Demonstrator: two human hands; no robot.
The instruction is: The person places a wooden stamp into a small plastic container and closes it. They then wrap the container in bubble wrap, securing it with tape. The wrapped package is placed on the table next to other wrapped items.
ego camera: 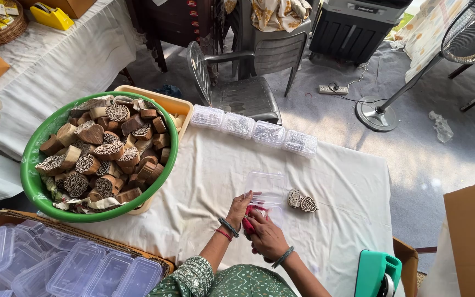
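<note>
Red cloth (248, 224) sits clamped between both hands (241, 208) (268, 236), beside clear box (266, 187), two carved blocks (302, 201) and green basin (34, 181).

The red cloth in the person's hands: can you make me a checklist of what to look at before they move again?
1. Small red cloth held: ok, both the left hand and the right hand grip it.
2. Clear plastic box within reach: ok, it sits open on the white tablecloth right past the left hand.
3. Two carved wooden stamps ready: ok, they lie beside the box, apart from both hands.
4. Green round basin steady: ok, full of wooden stamps and resting on the table.
5. Row of four closed clear boxes safe: not ok, they sit close to the far edge.
6. What the cloth wraps: cannot tell, the fingers hide it.
</note>
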